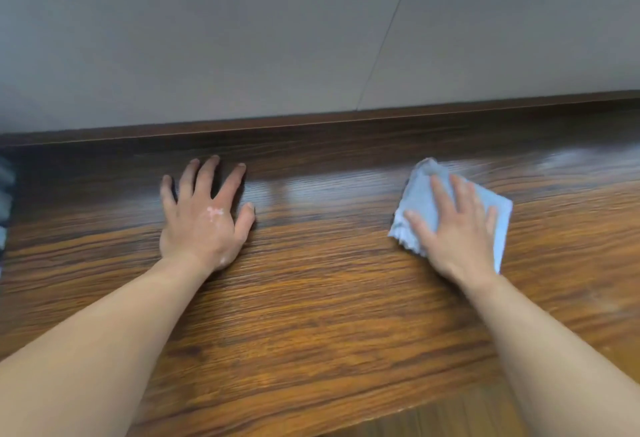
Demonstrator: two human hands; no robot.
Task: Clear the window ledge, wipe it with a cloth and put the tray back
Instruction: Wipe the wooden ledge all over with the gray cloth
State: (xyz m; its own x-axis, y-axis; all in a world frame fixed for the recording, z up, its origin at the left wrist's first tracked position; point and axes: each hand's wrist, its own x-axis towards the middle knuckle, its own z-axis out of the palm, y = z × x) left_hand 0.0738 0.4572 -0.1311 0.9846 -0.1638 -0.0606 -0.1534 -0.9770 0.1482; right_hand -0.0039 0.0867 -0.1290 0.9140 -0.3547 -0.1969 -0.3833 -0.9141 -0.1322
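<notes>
The window ledge (311, 298) is a wide board of dark, glossy wood grain that fills the lower half of the head view. A folded light blue cloth (419, 194) lies flat on it at the right. My right hand (457, 228) presses down on the cloth with fingers spread, covering its middle. My left hand (204, 215) rests flat on the bare wood at the left, fingers apart, holding nothing. No tray is in view.
A grey wall panel (242, 38) with a thin seam rises behind the ledge's back edge. A blurred grey-blue object (5, 201) shows at the far left edge. Wooden floor (450, 419) shows below the ledge's front edge.
</notes>
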